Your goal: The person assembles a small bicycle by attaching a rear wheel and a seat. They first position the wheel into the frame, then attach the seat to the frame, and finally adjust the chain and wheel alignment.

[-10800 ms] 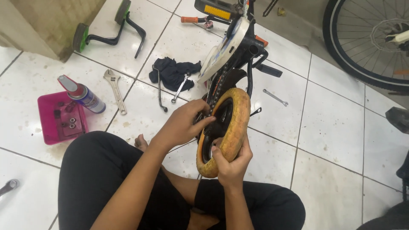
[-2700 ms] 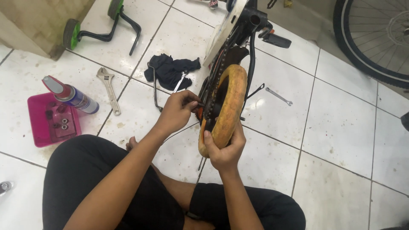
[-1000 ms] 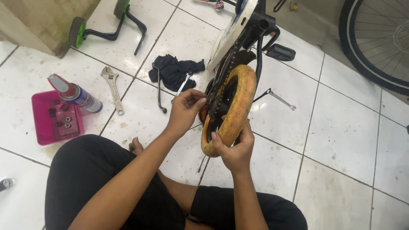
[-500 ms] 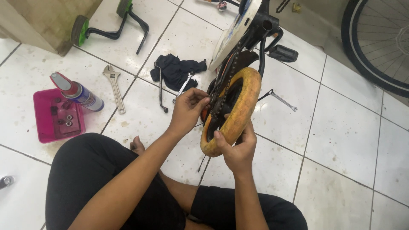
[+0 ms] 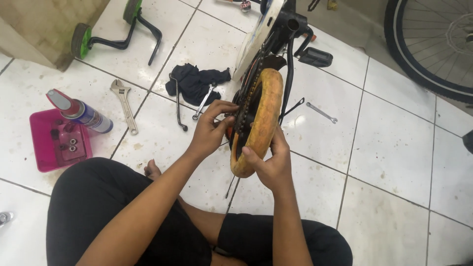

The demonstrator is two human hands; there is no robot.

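A small bicycle stands upside down on the white tiled floor, its worn yellow rear tyre point(image 5: 263, 111) facing me. My right hand point(image 5: 268, 160) is wrapped around the lower part of that tyre, thumb over the tread. My left hand point(image 5: 209, 130) reaches to the wheel's left side, fingertips pinching at the axle beside the chain point(image 5: 245, 106). What the fingers grip there is hidden. The black frame and a black pedal point(image 5: 316, 56) rise behind the wheel.
An adjustable wrench point(image 5: 124, 104), a black rag point(image 5: 197, 83), thin spanners point(image 5: 321, 112) and a spray can point(image 5: 81, 112) over a pink tray point(image 5: 42, 143) lie around. Training wheels point(image 5: 106, 34) lie far left. A large bicycle wheel point(image 5: 428, 49) stands at the right.
My left hand has stayed at the wheel's hub, its fingers shifting slightly, while my right hand keeps its hold low on the tyre. The view has drifted a little.
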